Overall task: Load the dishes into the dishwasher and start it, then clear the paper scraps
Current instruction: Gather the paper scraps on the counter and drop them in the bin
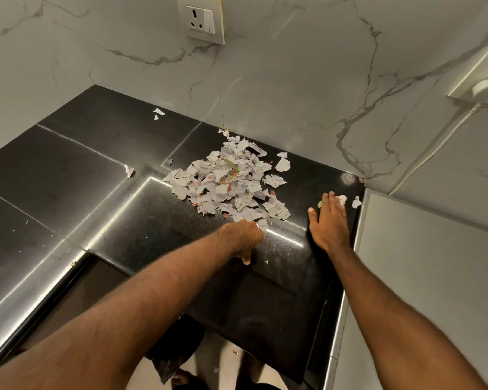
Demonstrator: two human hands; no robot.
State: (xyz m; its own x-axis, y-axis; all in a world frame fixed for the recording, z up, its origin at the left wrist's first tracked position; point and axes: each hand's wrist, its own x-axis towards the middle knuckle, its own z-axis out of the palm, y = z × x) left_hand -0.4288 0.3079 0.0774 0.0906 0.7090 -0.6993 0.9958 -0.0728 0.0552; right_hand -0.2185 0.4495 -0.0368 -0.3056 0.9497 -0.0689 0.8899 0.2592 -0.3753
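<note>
Resting your right hand [328, 222] flat, fingers wide, on the glossy black stone countertop [96, 170], left hand [241, 237] curled against the heap of torn white paper scraps [226, 178] just beyond it, grip unclear

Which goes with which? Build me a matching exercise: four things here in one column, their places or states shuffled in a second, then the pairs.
1. paper scrap pile
2. left hand
3. right hand
4. wall socket

A. flat, fingers straight, by the right edge of the counter
B. on the marble wall, high up
C. heaped toward the back of the counter
D. fingers curled, at the pile's near edge

Pairs: 1-C, 2-D, 3-A, 4-B
</note>
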